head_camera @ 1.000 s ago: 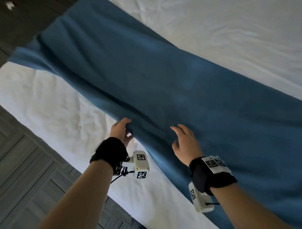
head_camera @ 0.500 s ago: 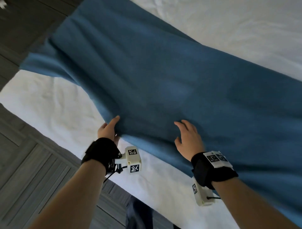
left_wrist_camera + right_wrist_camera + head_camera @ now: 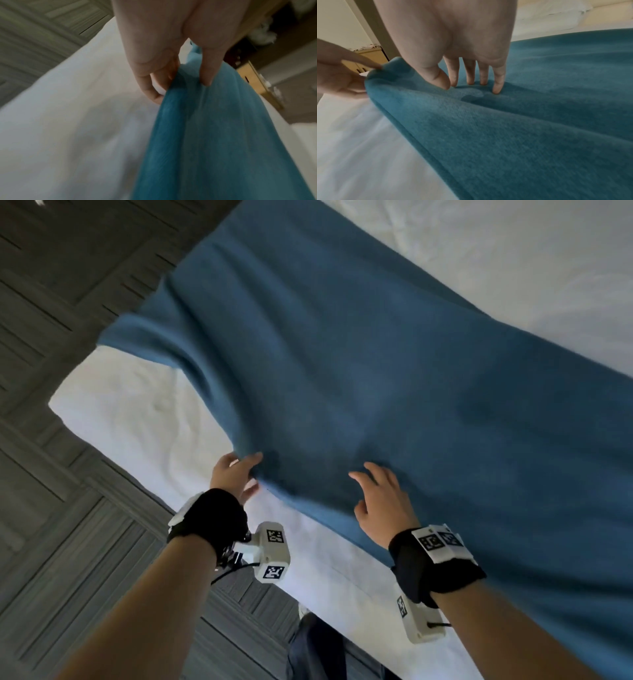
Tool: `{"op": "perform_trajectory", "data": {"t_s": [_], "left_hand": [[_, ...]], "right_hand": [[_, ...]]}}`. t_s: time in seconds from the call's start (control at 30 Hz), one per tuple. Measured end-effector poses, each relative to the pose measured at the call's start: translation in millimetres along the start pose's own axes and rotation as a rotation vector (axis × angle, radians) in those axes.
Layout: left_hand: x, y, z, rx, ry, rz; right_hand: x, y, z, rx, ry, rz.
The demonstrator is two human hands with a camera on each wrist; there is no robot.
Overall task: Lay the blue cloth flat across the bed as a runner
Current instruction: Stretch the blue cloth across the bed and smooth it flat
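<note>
A long blue cloth stretches diagonally over the white bed, its far end hanging off the bed's left corner. My left hand pinches the cloth's near edge between thumb and fingers and holds it a little off the sheet. My right hand rests on top of the cloth just to the right, fingers straight and spread, tips pressing the fabric. A fold rises between the two hands.
Grey wood-pattern floor runs along the bed's near and left sides. A light wooden cabinet stands beyond the bed's far side. White pillows lie at the head of the bed. A dark trouser leg shows by the bed edge.
The left hand has drawn the cloth's near edge toward the bed's front side, leaving less white sheet between cloth and edge. The right hand has stayed on the cloth beside it.
</note>
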State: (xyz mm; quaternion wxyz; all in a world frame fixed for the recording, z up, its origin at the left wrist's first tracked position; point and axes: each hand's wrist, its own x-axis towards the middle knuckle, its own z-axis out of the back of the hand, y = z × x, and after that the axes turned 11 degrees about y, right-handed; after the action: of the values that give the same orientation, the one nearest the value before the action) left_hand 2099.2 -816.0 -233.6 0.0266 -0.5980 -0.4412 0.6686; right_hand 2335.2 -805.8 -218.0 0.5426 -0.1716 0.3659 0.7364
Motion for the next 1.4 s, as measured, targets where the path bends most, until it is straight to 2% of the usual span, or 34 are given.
{"op": "perform_trajectory", "data": {"t_s": [0.07, 0.17, 0.27, 0.37, 0.4, 0.47, 0.53, 0.6, 0.77, 0.93, 1.07, 1.23, 1.4], "left_hand": [[10, -17, 1, -0.114, -0.023, -0.075], [25, -33, 8, -0.114, -0.219, -0.195], [30, -23, 21, 0.095, -0.403, -0.199], [26, -12, 30, 0.241, -0.476, -0.087], [23, -13, 29, 0.297, -0.500, -0.087], [14, -21, 20, 0.519, -0.526, -0.204], [4, -28, -4, 0.765, -0.477, -0.409], [-5, -31, -38, 0.921, -0.363, -0.524], [-13, -34, -130, 1.059, 0.062, -0.539], [-8, -35, -209, 1.248, 0.288, -0.559], [7, -43, -268, 1.358, 0.323, -0.548], [19, -50, -350, 1.422, 0.200, -0.556], [36, -53, -418, 1.513, 0.291, -0.639]], "right_hand": [[2, -1, 0, -0.001, -0.012, -0.007], [6, 4, 1, 0.012, -0.043, -0.020], [12, 10, 4, 0.017, -0.065, -0.038], [17, 13, 11, 0.020, -0.050, -0.045], [17, 13, 14, 0.022, -0.044, -0.051], [16, 8, 21, 0.034, -0.044, -0.075], [13, -2, 29, 0.055, -0.063, -0.099], [7, -16, 40, 0.076, -0.085, -0.126], [-15, -77, 80, 0.118, -0.187, -0.229], [-39, -161, 121, 0.206, -0.268, -0.352], [-56, -232, 149, 0.243, -0.330, -0.420], [-66, -312, 179, 0.312, -0.383, -0.465], [-50, -363, 202, 0.320, -0.424, -0.469]]}}
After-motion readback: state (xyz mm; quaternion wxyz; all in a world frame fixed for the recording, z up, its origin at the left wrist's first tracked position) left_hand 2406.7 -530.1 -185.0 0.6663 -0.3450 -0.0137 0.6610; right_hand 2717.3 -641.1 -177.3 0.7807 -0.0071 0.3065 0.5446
